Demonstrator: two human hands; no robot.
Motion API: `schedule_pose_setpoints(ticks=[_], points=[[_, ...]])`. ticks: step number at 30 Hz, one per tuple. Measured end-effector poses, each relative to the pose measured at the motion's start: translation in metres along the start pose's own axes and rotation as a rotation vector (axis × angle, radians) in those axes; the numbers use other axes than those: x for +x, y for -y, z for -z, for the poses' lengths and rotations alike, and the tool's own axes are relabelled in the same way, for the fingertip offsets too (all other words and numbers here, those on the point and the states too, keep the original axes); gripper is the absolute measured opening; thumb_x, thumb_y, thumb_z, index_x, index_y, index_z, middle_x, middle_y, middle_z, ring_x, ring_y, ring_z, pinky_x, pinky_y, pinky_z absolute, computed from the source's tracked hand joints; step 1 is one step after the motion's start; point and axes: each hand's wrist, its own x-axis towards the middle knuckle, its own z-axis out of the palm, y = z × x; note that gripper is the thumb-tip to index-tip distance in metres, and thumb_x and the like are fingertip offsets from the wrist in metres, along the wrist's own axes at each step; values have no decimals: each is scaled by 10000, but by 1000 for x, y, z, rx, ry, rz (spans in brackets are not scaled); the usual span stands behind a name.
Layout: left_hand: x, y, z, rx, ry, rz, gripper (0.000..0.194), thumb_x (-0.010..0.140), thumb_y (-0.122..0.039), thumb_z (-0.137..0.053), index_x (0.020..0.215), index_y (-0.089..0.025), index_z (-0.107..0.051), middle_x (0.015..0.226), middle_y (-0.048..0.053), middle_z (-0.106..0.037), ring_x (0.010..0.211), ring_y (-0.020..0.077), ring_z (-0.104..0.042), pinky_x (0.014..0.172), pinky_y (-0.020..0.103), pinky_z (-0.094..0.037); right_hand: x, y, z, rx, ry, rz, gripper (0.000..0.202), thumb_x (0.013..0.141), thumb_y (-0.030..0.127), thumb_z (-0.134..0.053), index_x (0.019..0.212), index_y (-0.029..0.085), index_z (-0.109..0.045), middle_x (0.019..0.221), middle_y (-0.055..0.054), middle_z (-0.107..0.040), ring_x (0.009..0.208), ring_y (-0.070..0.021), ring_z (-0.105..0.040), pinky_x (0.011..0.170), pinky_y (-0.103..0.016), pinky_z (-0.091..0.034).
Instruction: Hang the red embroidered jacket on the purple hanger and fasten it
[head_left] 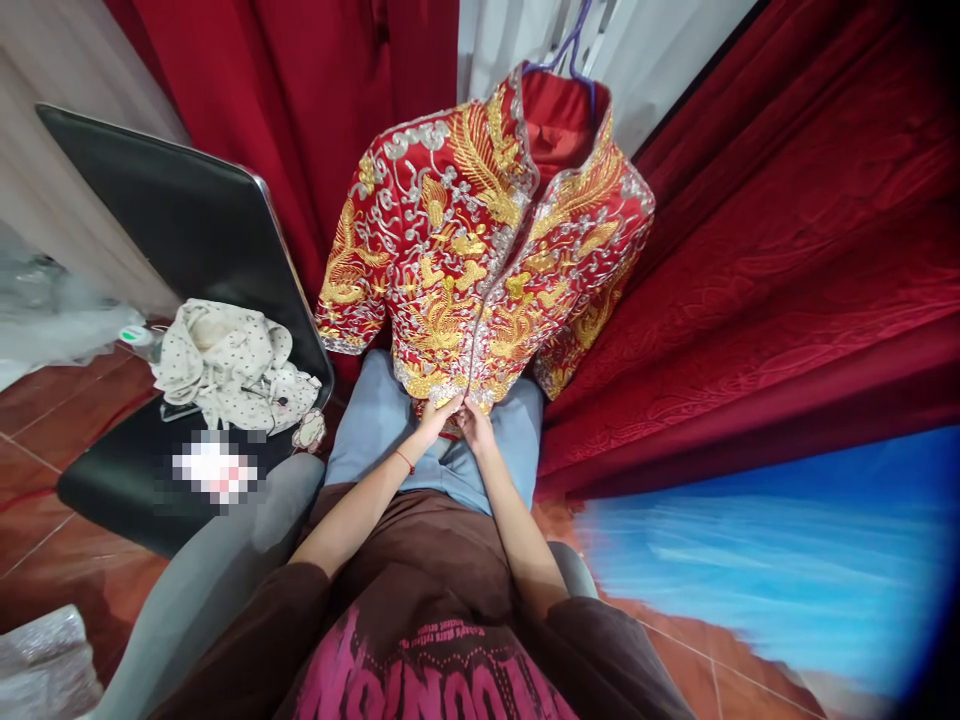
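A red jacket [450, 270] with gold and silver embroidery hangs in front of me on a purple hanger [574, 50]. Its lower part rests over my lap, and its front edges run together down to the hem. At the bottom of the front opening, my left hand [439, 418] pinches the hem, a red string bracelet on its wrist. Close beside it, my right hand [476, 425] has its fingers closed on the hem at the other side of the opening. The fingertips of both hands nearly touch.
To the left stands a black chair [180, 200] with a dotted white cloth bag [225, 365] on its seat. Red curtains [787, 220] hang behind and to the right. A blue sheet [750, 550] lies at the lower right. Shiny wrapped material [49, 665] is at the lower left.
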Motion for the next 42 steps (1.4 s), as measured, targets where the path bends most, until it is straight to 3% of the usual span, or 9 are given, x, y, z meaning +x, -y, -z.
schedule_pose_setpoints(ticks=[12,20,23,27,31,36,42], points=[[-3,-4,-1,45,67,-32,429,606,-317,-881,980,-159,-745,1074,88,-760,1100,270,-673,1084,448,-447,-1,-3,2,46,-41,75,96,683,206,-773,700,218,-679,638,41,-679,557,-98,-573,556,-214,-504],[-4,-10,-8,7,100,7,356,601,-286,-873,912,-160,-753,992,86,-765,1026,277,-692,1033,448,-481,-3,1,-6,85,7,89,204,699,306,-798,636,233,-619,572,49,-608,546,-106,-548,587,-243,-528],[-2,-10,-9,-38,55,31,349,602,-271,-856,915,-160,-746,970,79,-767,1032,276,-689,1028,442,-485,-1,3,-11,78,13,70,198,710,288,-789,645,226,-612,580,48,-602,546,-103,-537,575,-242,-507],[5,-9,-7,-116,-19,57,319,653,-311,-806,933,-173,-738,1098,67,-752,1156,257,-645,1067,408,-467,-1,1,-17,74,3,21,128,721,208,-759,705,210,-632,578,63,-583,503,-75,-479,507,-215,-443],[10,-4,-10,-156,-19,94,324,635,-324,-823,900,-158,-739,1113,91,-748,1222,270,-613,1075,406,-465,-4,0,-20,99,-12,-5,120,763,180,-695,700,211,-599,565,76,-541,475,-58,-424,487,-198,-414],[9,3,-13,-175,-1,115,402,576,-329,-862,911,-150,-730,1076,97,-753,1150,280,-652,1031,418,-487,-7,3,-24,115,-70,-9,185,788,212,-666,671,226,-523,517,83,-479,449,-60,-390,443,-180,-389],[4,-6,-1,-170,-2,105,454,541,-291,-893,944,-155,-734,1019,74,-765,1054,239,-683,1001,375,-478,-12,-1,-32,15,-149,-54,302,724,290,-764,665,205,-481,461,102,-431,382,-33,-349,357,-156,-299]])
